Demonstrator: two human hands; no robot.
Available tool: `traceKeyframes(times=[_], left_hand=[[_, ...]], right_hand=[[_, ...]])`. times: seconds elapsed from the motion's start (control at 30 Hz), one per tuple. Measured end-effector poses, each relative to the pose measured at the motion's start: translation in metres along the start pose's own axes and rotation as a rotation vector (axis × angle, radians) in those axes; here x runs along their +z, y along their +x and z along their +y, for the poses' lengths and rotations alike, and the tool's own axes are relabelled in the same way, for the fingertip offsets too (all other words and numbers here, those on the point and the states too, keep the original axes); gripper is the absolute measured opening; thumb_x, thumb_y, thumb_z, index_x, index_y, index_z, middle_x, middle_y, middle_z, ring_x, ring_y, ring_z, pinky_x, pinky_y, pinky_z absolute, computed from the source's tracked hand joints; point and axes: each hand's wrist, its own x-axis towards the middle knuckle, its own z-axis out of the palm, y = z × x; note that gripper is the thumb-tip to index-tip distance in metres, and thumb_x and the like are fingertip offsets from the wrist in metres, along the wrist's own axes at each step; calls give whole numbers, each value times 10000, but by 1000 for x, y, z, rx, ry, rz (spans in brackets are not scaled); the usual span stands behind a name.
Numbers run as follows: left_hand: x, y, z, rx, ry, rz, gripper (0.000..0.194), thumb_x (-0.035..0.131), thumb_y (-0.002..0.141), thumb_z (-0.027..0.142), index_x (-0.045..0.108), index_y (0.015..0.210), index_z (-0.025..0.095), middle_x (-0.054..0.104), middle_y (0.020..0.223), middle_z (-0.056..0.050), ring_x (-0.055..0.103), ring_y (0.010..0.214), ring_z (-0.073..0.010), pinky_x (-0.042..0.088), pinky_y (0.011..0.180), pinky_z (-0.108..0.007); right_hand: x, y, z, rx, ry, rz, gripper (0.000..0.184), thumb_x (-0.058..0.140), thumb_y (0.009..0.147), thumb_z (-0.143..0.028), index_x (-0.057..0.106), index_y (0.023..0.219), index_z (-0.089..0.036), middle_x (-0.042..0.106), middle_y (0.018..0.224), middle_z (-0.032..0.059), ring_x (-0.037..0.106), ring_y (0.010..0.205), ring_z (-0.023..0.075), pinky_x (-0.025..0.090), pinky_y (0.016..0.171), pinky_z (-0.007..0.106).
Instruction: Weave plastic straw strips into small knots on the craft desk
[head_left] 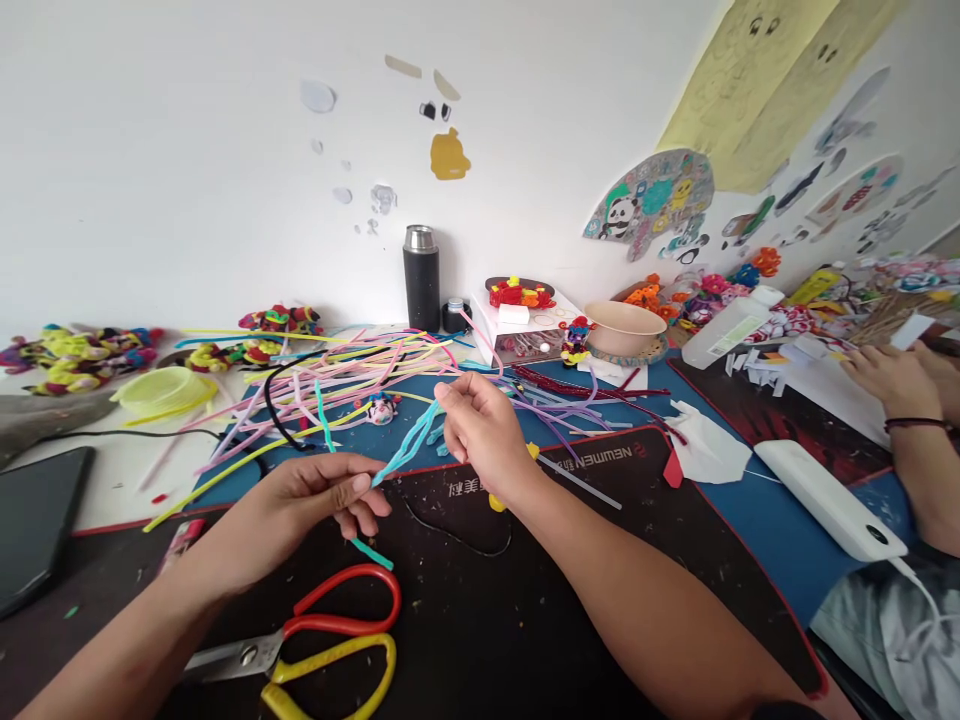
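Note:
Light-blue pipe cleaners [409, 444], bent into narrow loops, stretch between my two hands above the dark mat. My left hand [311, 500] pinches their lower end between thumb and forefinger. A separate teal pipe cleaner [373, 553] passes by the left fingers, its ends showing above and below them. With curled fingers, my right hand [480, 425] grips the upper end; the fingertips are partly hidden. Scissors [330, 640] with one red and one yellow handle lie below my left hand. Beyond the hands is a pile of pink, yellow and purple pipe cleaners [352, 375].
A black thermos [422, 285] and a beige bowl [626, 330] stand by the wall. At left lie a dark phone or tablet [37, 520] and a yellow coil [166, 390]. A white device [829, 500] lies at right, near another person's hands [892, 375].

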Motion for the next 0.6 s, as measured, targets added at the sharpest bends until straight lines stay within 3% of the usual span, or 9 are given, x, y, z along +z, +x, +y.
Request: traceKeyframes(times=[0.13, 0.3, 0.6], left_hand=[[0, -2, 0, 9, 23, -77, 444, 891, 839, 659, 903, 855, 215, 856, 829, -130, 751, 708, -260, 589, 661, -324], [4, -3, 8, 71, 80, -50, 548, 820, 854, 752, 886, 758, 217, 830, 753, -117, 710, 662, -243, 578, 636, -313], [19, -7, 6, 269, 424, 105, 361, 756, 943, 591, 855, 913, 245, 874, 830, -48, 785, 758, -267, 583, 699, -306]], right_hand=[[-1, 0, 3, -15, -32, -38, 467, 803, 932, -610, 503, 880, -256, 438, 444, -149, 404, 343, 85, 273, 402, 214], [3, -4, 6, -15, -62, -59, 419, 763, 965, -573, 506, 885, -252, 462, 495, -144, 421, 352, 77, 260, 383, 208], [13, -16, 7, -38, -135, -77, 376, 749, 992, -498, 517, 848, -241, 458, 526, -135, 402, 365, 63, 273, 397, 210]])
